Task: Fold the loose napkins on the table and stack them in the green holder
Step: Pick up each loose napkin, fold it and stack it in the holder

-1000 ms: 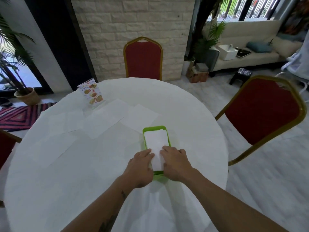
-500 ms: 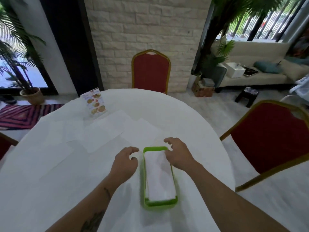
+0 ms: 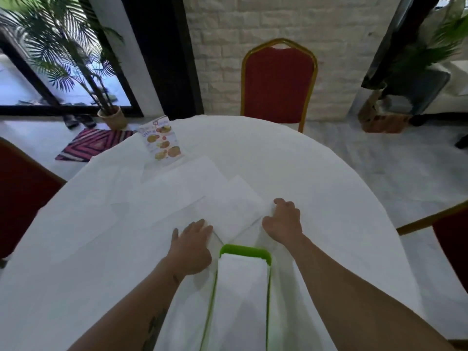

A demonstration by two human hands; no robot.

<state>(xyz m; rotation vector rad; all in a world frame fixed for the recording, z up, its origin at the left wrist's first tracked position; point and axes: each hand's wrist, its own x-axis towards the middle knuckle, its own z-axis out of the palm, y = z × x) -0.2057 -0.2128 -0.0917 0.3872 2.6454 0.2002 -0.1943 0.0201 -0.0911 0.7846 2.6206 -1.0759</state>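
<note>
The right hand (image 3: 285,220) had its fingers curled onto the right corner of a loose napkin (image 3: 228,211), apparently pinching it, while the left hand (image 3: 192,243) pressed flat, fingers straight, on the napkin's near-left corner. Just in front of both wrists stood the green holder (image 3: 245,252) with folded napkins (image 3: 241,287) stacked inside. More unfolded napkins (image 3: 177,183) lay overlapping farther out on the round white table (image 3: 329,198), near a menu card (image 3: 162,143).

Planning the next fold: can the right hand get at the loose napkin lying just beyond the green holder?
Probably yes. The right hand is already at the right corner of the loose napkin, fingers curled at its edge. The green holder sits nearer the person, not between them, and the left hand rests on the opposite corner.
</note>
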